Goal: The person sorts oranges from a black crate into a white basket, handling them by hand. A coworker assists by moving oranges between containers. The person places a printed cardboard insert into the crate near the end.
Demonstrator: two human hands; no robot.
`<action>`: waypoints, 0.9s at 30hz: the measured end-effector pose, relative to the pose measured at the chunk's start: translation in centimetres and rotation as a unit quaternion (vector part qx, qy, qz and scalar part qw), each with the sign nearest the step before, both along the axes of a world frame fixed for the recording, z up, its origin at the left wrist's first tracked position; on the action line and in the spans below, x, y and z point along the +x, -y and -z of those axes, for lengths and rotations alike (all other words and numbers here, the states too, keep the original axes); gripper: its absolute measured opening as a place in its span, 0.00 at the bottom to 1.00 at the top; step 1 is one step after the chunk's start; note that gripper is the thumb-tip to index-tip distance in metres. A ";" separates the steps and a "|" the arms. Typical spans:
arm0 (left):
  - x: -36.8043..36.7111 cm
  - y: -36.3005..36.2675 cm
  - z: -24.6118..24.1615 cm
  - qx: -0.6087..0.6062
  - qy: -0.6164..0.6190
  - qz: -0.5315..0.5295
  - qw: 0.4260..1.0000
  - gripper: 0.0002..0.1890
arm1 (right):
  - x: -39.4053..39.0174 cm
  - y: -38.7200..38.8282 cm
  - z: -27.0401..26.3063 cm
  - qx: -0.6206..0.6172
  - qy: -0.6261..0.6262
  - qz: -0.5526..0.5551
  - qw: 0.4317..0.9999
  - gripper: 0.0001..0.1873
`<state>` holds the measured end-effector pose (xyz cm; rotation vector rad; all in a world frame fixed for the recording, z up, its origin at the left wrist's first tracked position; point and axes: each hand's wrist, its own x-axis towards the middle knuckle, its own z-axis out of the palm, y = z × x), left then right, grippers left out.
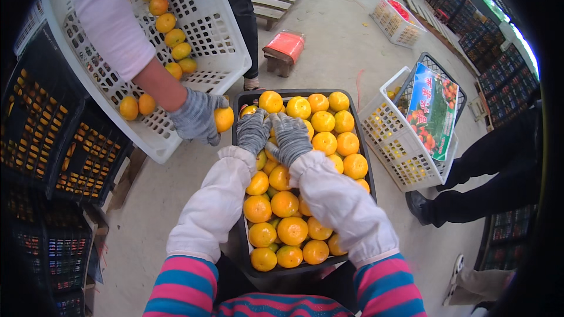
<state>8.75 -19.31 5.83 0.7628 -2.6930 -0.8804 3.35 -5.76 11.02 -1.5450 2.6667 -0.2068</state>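
Observation:
Rows of orange mandarins (292, 230) fill a black plastic crate (369, 171) in front of me, some with leafy-green skin showing in the lower layer. My left hand (254, 132), in a grey striped knit glove, lies on fruit near the crate's far left corner. Right beside it, my right hand (291, 138), gloved alike, rests over neighbouring mandarins with its fingers pointing away from me. The fruit under both palms is mostly hidden, so a grip cannot be made out. White sleeve covers reach over my forearms.
At left, another person's gloved hand (194, 116) holds a mandarin (224, 119) beside a tilted white plastic basket (238, 59) containing several mandarins. Black crates (31, 127) of fruit are stacked far left. A white basket (396, 158) with a printed sheet (432, 110) stands right, near someone's legs (489, 176).

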 end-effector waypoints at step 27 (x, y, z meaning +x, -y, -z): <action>-6.3 3.1 1.8 -0.032 -0.113 -0.042 0.992 0.13 | -0.7 0.1 1.0 -0.009 -0.017 -0.023 1.000 0.43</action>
